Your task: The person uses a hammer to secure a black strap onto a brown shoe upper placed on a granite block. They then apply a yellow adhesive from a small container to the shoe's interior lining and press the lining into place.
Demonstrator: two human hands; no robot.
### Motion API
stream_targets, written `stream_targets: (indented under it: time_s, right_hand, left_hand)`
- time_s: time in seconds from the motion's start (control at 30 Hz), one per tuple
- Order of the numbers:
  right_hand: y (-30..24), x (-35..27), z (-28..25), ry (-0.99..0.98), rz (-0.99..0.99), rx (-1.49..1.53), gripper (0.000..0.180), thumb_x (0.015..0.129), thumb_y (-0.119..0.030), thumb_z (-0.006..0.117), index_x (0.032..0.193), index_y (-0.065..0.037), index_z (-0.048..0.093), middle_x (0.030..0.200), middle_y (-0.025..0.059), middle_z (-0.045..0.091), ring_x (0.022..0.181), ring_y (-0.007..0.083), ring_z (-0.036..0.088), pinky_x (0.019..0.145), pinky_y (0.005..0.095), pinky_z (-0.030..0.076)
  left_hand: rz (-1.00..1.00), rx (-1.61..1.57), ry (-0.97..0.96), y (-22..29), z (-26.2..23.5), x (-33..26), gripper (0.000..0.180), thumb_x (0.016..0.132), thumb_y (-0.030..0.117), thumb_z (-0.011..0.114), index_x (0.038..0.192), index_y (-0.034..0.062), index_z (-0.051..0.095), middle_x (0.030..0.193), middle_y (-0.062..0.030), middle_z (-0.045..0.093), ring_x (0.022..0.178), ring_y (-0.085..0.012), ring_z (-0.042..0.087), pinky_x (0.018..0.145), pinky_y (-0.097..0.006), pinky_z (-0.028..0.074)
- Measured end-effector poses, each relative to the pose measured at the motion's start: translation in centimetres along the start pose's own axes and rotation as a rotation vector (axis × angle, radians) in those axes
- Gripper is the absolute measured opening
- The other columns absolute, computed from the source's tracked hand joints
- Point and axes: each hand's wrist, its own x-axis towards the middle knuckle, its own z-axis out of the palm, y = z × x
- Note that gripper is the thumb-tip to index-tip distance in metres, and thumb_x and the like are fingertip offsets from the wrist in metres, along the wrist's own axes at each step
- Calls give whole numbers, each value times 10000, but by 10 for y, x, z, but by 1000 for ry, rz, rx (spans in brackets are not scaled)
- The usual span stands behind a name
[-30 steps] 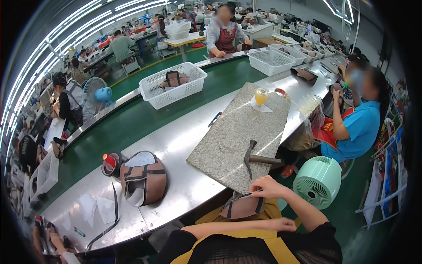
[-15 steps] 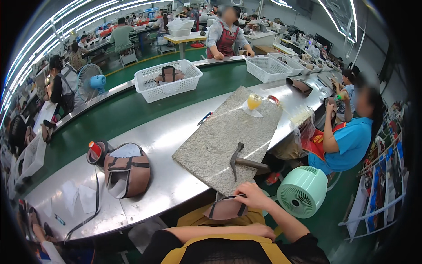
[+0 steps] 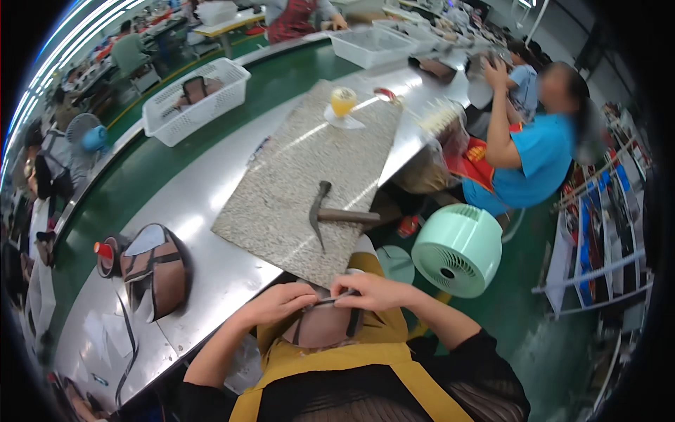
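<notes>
1. Brown leather piece (image 3: 320, 325) is lying in the lap, against the yellow apron (image 3: 330, 362), just below the near edge of the bench (image 3: 211, 281); a dark strap (image 3: 330, 300) is running across its top edge
2. Left hand (image 3: 281, 302) is pinching the strap's left end, fingers closed on it
3. Right hand (image 3: 373, 292) is pinching the strap's right end, fingers closed on it; the two hands are nearly meeting over the piece's middle
4. Strap's long axis is running left-right between the hands, roughly parallel to the bench edge; the piece is hanging below it toward the body
5. Both hands are equally close to the piece, each already touching it, so neither is having to reach
6. Hammer (image 3: 330, 214) is lying on the granite slab (image 3: 309, 176) straight ahead of the hands, head to the left, wooden handle pointing right; right hand is the nearer one to the handle, but well apart from it
7. Another brown piece on a rounded form (image 3: 155, 271) is sitting on the bench off to the left, beyond the left hand, untouched
8. Green fan (image 3: 457, 250) is standing to the right, below bench level, near the right forearm
</notes>
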Motion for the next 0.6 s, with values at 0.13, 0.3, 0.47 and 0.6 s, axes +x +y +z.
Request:
stream_targets:
  time_s: [0.13, 0.3, 0.47, 0.6]
  right_hand:
    - [18, 1, -6, 32, -17, 163, 199, 879, -189, 638, 985, -29, 586, 889, 41, 592, 850, 123, 549, 753, 278, 446]
    - [33, 7, -3, 75, 187, 235, 191, 853, -159, 662, 955, -8, 608, 867, 27, 614, 825, 94, 559, 732, 251, 454]
    - [32, 14, 3, 129, 199, 255, 205, 831, -155, 679, 947, 5, 625, 851, 21, 619, 818, 88, 556, 728, 241, 447]
    - [33, 14, -4, 184, 218, 259, 190, 816, -154, 694, 932, -12, 643, 869, 17, 632, 815, 93, 552, 750, 249, 438]
  left_hand:
    - [-102, 13, -144, 3, -11, 8, 188, 944, 196, 556, 994, 23, 609, 906, -85, 601, 869, -169, 576, 792, -310, 460]
    - [-293, -185, -268, 2, -29, 7, 272, 891, 241, 652, 1066, 35, 619, 919, -55, 641, 871, -134, 590, 792, -290, 466]
    - [-325, -143, -339, 3, -36, 3, 299, 892, 288, 653, 1085, 64, 614, 852, -15, 658, 818, -98, 586, 743, -267, 455]
    - [-349, -94, -315, 6, -42, 8, 301, 905, 299, 632, 1083, 56, 624, 845, -9, 656, 807, -85, 578, 733, -256, 452]
